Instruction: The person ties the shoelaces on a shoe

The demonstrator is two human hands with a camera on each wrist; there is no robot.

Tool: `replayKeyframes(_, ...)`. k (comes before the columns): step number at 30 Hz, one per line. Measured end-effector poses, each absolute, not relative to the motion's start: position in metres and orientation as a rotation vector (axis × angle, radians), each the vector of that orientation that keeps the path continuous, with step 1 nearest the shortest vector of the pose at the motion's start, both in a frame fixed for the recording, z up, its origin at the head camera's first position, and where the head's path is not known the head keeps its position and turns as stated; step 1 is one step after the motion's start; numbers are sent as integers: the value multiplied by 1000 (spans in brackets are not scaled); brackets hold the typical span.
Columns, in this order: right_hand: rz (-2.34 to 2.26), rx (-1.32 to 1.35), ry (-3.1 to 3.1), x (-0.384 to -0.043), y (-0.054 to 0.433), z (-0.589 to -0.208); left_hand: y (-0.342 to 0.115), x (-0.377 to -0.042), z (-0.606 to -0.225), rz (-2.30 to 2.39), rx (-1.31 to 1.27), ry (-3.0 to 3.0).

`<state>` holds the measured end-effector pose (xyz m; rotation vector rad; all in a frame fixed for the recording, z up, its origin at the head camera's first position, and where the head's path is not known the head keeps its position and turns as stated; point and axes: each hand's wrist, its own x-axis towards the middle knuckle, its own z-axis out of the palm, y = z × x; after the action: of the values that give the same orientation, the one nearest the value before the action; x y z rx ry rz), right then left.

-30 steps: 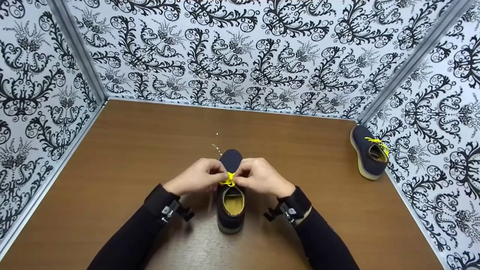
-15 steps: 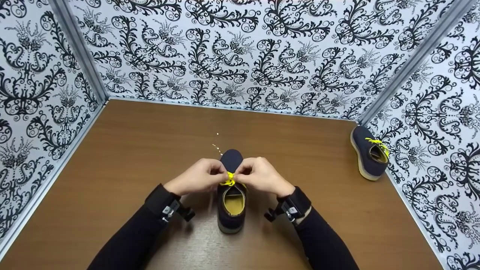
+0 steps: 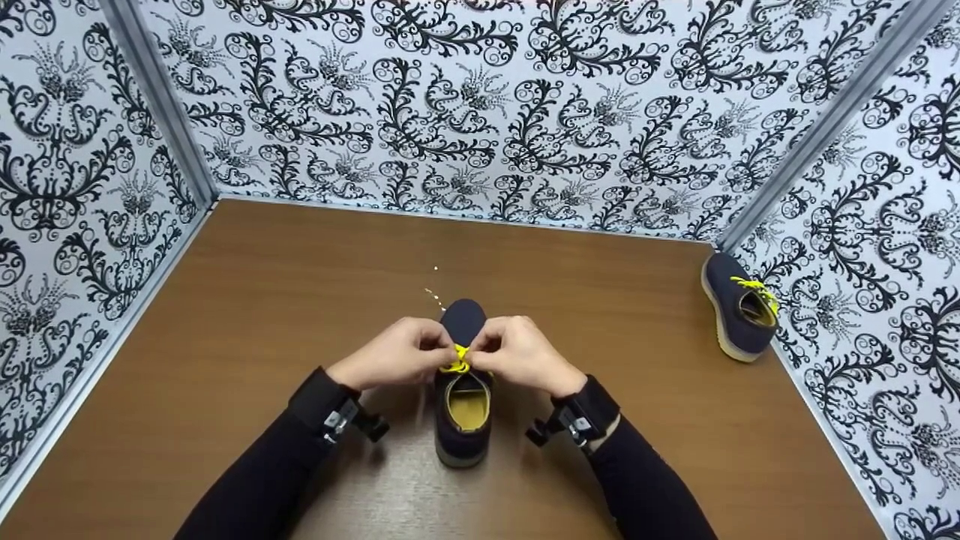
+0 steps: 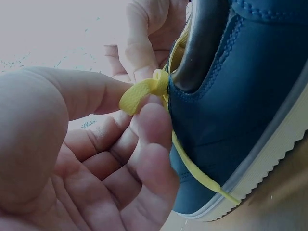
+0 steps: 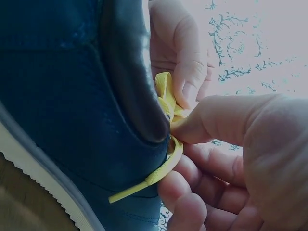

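Note:
A dark blue shoe [image 3: 463, 442] with a yellow lining stands on the brown table, toe pointing away from me. My left hand [image 3: 397, 352] pinches a loop of its yellow shoelace [image 4: 139, 95] between thumb and fingertips. From the other side, my right hand [image 3: 525, 356] pinches the lace close to the knot, where the fingers partly hide it. A loose lace end [image 4: 195, 168] hangs along the shoe's left side in the left wrist view. On the right side, another lace end [image 5: 127, 191] hangs down below my right fingers.
A matching shoe [image 3: 727, 300] with yellow laces rests at the table's right edge, against the patterned wall. Several small white marks [image 3: 435, 298] dot the table beyond the near shoe's toe. Patterned walls [image 3: 450, 112] enclose the back and both sides.
The yellow lace between my fingertips has shifted slightly in shape. Both hands and the two shoes stay almost exactly where they were.

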<state>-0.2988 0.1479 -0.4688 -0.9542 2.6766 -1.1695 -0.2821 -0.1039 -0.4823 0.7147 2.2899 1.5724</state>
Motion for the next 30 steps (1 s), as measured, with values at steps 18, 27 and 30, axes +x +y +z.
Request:
replayKeyframes(18,-1169,-932,2649,-297,148,-465,-106,-286,-489,1595,654,2281)
replayKeyframes(27,-1159,-935,2645,-298,148,-465,-107,-287,-490,1595,627,2212)
replayKeyframes(30,-1149,-936,2647,-298,148,-465,-106,-287,-491,1607,625,2199)
